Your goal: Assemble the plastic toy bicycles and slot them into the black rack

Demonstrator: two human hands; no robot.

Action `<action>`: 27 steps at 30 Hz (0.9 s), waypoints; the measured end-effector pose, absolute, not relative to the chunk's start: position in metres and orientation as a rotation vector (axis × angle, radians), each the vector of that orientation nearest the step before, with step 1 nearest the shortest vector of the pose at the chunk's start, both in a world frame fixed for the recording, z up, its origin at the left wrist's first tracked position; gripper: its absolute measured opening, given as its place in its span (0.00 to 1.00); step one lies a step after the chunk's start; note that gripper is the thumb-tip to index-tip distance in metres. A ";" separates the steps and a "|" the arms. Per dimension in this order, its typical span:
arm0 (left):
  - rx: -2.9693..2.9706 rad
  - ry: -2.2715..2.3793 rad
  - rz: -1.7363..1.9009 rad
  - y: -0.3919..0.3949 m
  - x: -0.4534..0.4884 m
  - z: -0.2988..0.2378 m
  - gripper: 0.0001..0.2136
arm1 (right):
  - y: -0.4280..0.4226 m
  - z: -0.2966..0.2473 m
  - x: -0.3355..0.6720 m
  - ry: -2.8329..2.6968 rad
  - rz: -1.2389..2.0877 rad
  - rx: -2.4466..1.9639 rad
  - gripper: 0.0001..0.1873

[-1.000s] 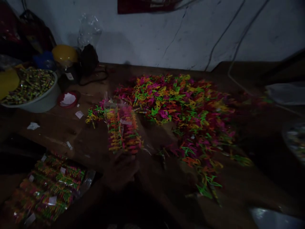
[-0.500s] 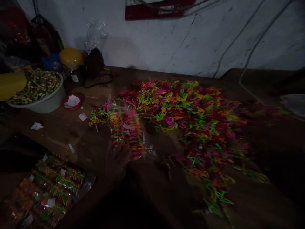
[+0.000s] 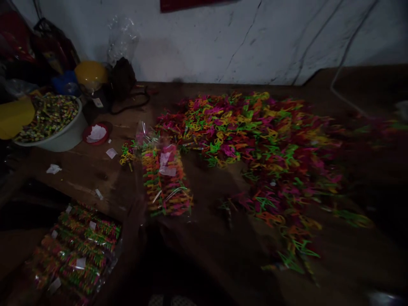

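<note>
A clear plastic bag (image 3: 167,187) lies on the wooden table, filled with rows of small bright pink, orange, yellow and green plastic pieces, with white paper slips (image 3: 167,170) inside near its upper part. My left hand (image 3: 135,216) is a dim shape beside the lower left edge of this bag; its fingers are lost in the dark. My right hand does not show. Right of the bag spreads a large loose heap of similar coloured pieces (image 3: 248,127), some on printed sticks or tubes. Several filled bags (image 3: 79,250) lie at the lower left.
A white tub (image 3: 63,140) full of small printed tubes stands at the left, a yellow sheet (image 3: 15,117) over its rim. A red dish (image 3: 95,134) holds paper slips. Behind are a yellow-lidded jar (image 3: 92,76) and a dark cable (image 3: 134,106). A cracked wall (image 3: 204,46) closes the back.
My hand has moved from the bag's lower end to its left side and grown dimmer. The bag's slips show more clearly. The view has shifted slightly.
</note>
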State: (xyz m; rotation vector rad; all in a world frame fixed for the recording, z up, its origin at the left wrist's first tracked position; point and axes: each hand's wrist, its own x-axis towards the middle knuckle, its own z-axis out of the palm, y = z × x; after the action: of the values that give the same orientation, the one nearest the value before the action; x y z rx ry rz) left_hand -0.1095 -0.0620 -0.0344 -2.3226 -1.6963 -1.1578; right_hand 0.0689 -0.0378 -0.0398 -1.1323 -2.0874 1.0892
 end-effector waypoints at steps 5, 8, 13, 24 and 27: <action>-2.155 -2.126 -0.999 -0.067 -0.121 -0.056 0.19 | -0.036 -0.022 0.062 -2.189 0.916 -1.221 0.16; -2.130 -2.284 -0.903 -0.058 -0.125 -0.057 0.17 | -0.038 -0.022 0.063 -2.152 0.931 -1.218 0.16; -2.089 -2.586 -0.910 -0.052 -0.117 -0.044 0.19 | -0.040 -0.036 0.062 -2.108 1.020 -1.116 0.17; -2.100 -2.949 -0.690 -0.074 -0.117 -0.033 0.26 | -0.033 -0.027 0.055 -2.216 0.897 -1.185 0.18; -2.359 -2.786 -0.497 -0.079 -0.118 -0.033 0.30 | -0.035 -0.033 0.054 -2.198 0.889 -1.269 0.16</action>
State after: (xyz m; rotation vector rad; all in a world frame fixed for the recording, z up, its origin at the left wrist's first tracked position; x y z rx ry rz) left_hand -0.1175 -0.0787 -0.0329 -2.3588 -2.7860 -0.4973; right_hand 0.0537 -0.0350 -0.0331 -1.2693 -2.1979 0.8892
